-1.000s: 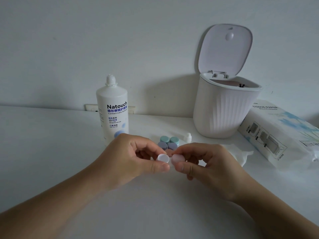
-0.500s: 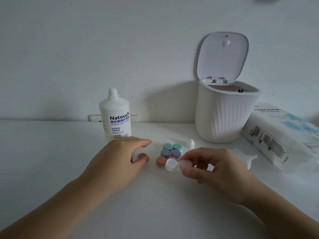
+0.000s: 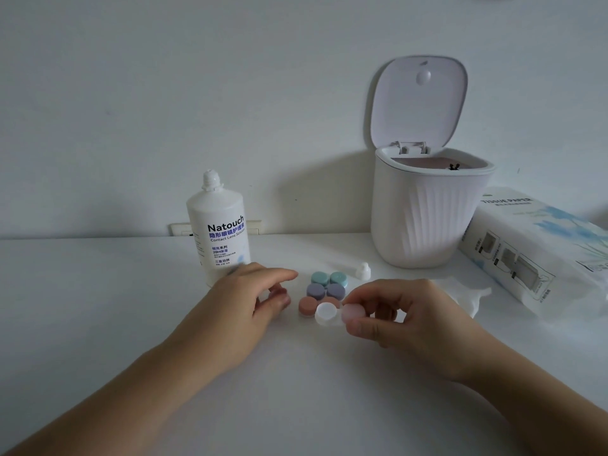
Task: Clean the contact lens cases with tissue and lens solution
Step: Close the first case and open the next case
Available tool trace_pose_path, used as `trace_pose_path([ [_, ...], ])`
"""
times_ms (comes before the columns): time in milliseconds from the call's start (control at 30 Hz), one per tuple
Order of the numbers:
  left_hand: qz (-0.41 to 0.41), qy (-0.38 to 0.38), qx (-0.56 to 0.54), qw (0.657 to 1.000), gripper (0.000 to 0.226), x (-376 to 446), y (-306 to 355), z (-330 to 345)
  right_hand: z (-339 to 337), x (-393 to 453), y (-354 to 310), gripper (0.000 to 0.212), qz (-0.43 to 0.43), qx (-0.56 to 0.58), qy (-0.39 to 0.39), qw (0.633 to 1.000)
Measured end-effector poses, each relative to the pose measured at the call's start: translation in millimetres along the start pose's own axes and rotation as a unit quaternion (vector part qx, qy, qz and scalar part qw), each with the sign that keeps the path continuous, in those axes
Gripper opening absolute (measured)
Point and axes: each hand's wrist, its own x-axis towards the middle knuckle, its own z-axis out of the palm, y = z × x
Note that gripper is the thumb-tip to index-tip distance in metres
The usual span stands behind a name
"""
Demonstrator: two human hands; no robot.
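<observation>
My right hand (image 3: 404,317) pinches a white contact lens case (image 3: 326,314) by its pink-capped end, just above the table. The case's left well is uncapped. My left hand (image 3: 243,304) hovers low over the table to the left, with a small pale cap (image 3: 277,293) between thumb and fingers. Three more lens cases lie in a stack behind: teal (image 3: 329,278), purple (image 3: 325,290) and reddish brown (image 3: 307,306). The white lens solution bottle (image 3: 219,232) stands behind my left hand. A crumpled white tissue (image 3: 460,291) lies to the right of my right hand.
A small white bottle cap (image 3: 363,270) stands behind the cases. A ribbed white bin (image 3: 424,212) with its lid up stands at the back right. A tissue paper pack (image 3: 533,251) lies at the far right. A wall socket sits behind the bottle.
My left hand has left the case and moved left and down with the cap. The case's left well now shows open. My right hand still holds the case.
</observation>
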Motion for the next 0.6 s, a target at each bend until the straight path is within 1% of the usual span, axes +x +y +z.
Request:
trace_pose_path([
  [67,0.034,0.002,-0.044,0.998,0.023,-1.5,6.1,-0.5,0.4,0.4,-0.6,0.015,0.001,0.007,0.000,1.000],
  [167,0.055,0.020,-0.099,0.993,0.026,-2.5,14.5,-1.6,0.3,0.6,-1.4,0.014,0.007,0.015,0.001,1.000],
  [233,0.036,0.042,-0.163,0.985,0.018,-2.8,16.9,-2.7,0.4,0.6,-1.7,0.014,0.009,0.018,-0.002,1.000],
  [300,0.003,0.057,-0.255,0.965,0.012,-2.4,18.3,-4.4,0.9,0.5,-1.5,0.014,0.007,0.018,-0.001,1.000],
  [367,-0.008,0.063,-0.317,0.946,0.015,-2.4,20.0,-5.2,1.6,0.6,-1.1,0.014,0.003,0.018,0.000,1.000],
  [467,-0.012,0.041,-0.352,0.935,0.028,-3.3,26.0,-3.8,2.4,0.1,-0.9,0.014,-0.002,0.029,-0.007,1.000],
  [600,-0.022,0.018,-0.377,0.926,0.029,-3.8,28.5,0.5,3.4,0.4,0.4,0.013,-0.009,0.029,-0.010,0.999],
])
